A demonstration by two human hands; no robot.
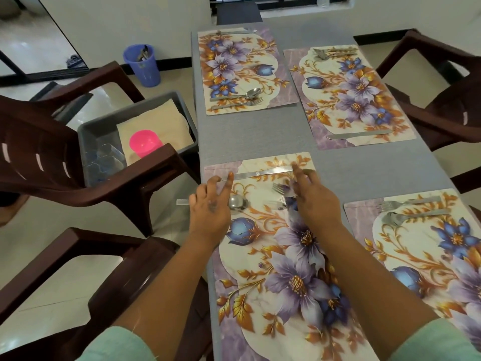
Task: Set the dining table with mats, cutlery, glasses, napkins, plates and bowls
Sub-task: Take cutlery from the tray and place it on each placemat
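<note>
On the chair to my left sits the grey bin, holding folded napkins, a pink cup and clear glasses. I judge the napkins soft and light, best lifted by a folded edge; the glasses look smooth and breakable, so I would take each round its side, not its rim. Behind the bin, on the floor, a blue bucket holds more cutlery, too small to sort out.

My left hand hovers over the near mat, fingers loosely spread and holding nothing, one fingertip close to the knife at the mat's far edge; I cannot tell whether it touches. Under this hand lies a spoon, its handle end poking past the table edge. It is stiff, light and slick, and I would pinch it by the handle.

My right hand is likewise spread and empty above the fork.

Further right, three more mats each carry a knife, a fork and a spoon. The mats look thin and flat, likely to slide on the grey table.

I can read no brand, label or writing anywhere; a small mark on the knife is too blurred to make out.
</note>
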